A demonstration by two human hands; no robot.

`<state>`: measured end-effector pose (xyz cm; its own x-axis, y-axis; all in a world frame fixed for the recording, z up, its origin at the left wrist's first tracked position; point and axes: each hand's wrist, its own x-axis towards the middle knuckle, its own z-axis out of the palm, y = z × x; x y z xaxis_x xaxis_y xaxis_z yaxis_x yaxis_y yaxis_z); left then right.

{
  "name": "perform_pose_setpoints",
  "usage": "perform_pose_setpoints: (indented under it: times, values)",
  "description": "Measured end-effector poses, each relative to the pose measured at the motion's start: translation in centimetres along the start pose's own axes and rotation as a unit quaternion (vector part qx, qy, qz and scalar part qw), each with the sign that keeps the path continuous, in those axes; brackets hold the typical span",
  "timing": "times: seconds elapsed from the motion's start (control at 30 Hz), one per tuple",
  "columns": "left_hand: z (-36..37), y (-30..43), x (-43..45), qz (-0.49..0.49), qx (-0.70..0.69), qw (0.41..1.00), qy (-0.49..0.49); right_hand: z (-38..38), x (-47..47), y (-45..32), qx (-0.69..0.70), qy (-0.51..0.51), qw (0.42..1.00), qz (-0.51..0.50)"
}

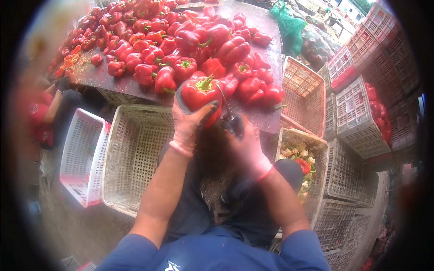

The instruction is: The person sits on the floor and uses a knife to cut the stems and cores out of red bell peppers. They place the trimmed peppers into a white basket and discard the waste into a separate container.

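My left hand (190, 117), in a pink glove with dark fingers, holds a red bell pepper (200, 95) upright, its green stem facing up. My right hand (242, 135), gloved alike, is closed on the dark handle of a small tool with a thin curved metal blade (223, 97). The blade rises along the pepper's right side, its tip close to the stem; whether it touches the flesh I cannot tell. Just beyond my hands, a large heap of red bell peppers (186, 40) lies on a dark tabletop (130, 81).
Left of my legs stand a dirty white plastic crate (138, 155) and a white and pink crate (81, 154). On the right, a crate (320, 176) holds pepper cores, beside an orange crate (301, 91) and stacked crates (349, 172). Another person (44, 111) sits at far left.
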<state>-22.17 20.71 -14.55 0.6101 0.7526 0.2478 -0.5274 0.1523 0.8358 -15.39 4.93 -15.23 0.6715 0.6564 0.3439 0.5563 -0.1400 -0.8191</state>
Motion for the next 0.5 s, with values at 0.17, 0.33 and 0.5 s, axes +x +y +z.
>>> perform_pose_setpoints:
  times: [0.17, 0.33, 0.5]
  values:
    - [0.7, 0.5, -0.3, -0.052, -0.045, 0.997, 0.030, 0.2, -0.4, -0.1, 0.027, -0.056, 0.997, 0.055]
    - [0.4, 0.8, -0.4, -0.065, -0.052, 0.996, 0.016, 0.2, -0.4, 0.6, 0.084, -0.086, 0.991, 0.064]
    - [-2.8, 0.0, 1.4, -0.111, -0.226, 0.966, 0.061, 1.5, -1.7, -0.3, 0.044, -0.148, 0.983, 0.101]
